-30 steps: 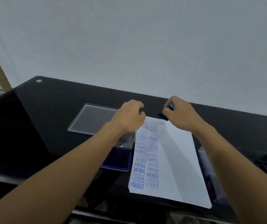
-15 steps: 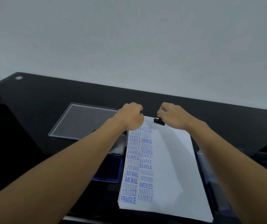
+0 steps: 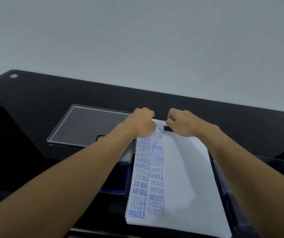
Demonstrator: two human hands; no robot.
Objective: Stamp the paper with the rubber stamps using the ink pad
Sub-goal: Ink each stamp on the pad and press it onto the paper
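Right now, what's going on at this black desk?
A person is stamping a white sheet of paper. The right hand grips a small black rubber stamp with a blue top, set down at the sheet's far edge. The left hand rests curled at the far left corner; whether it holds anything is hidden. Two columns of blue words cover the sheet's left side. An open blue ink pad lies just left of the paper.

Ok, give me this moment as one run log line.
phase: stamping | right hand: grips rubber stamp at top edge of paper | left hand: curled fist on paper | ink pad: open, left of paper
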